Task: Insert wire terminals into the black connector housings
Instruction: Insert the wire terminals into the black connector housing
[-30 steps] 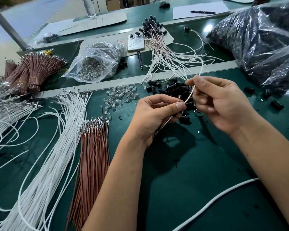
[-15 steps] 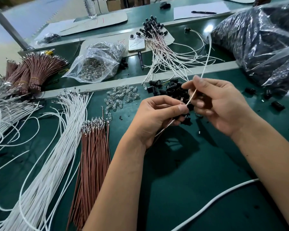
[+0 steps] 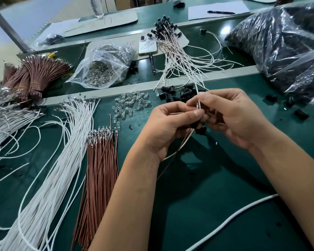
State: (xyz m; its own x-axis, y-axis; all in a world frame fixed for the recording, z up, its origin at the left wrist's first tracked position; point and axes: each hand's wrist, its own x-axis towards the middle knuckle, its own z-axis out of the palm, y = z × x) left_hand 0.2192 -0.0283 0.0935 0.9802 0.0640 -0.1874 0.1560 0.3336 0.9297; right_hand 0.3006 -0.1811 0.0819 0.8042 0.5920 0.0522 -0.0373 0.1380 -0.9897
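Note:
My left hand (image 3: pixel 168 124) holds a black connector housing (image 3: pixel 195 125) between thumb and fingers, mostly hidden; a brown wire and a white wire (image 3: pixel 179 147) trail down from it. My right hand (image 3: pixel 232 116) pinches the metal terminal end of a white wire (image 3: pixel 198 104) just above that housing. Behind the hands lies a pile of loose black housings (image 3: pixel 178 95). A bundle of white wires (image 3: pixel 62 154) and a bundle of brown wires (image 3: pixel 100 171) with terminals lie to the left on the green table.
Small clear bulbs (image 3: pixel 130 105) are scattered left of the housings. Finished wired housings (image 3: pixel 172 44), a phone (image 3: pixel 147 45) and a clear bag of parts (image 3: pixel 103 67) lie behind a grey rail. A big bag of black parts (image 3: pixel 283 44) fills the right. A white cable (image 3: pixel 228 220) crosses near me.
The right hand has drawn the white wire down, so its long free end no longer sticks up behind; its terminal tip is now pinched close to the left hand's housing.

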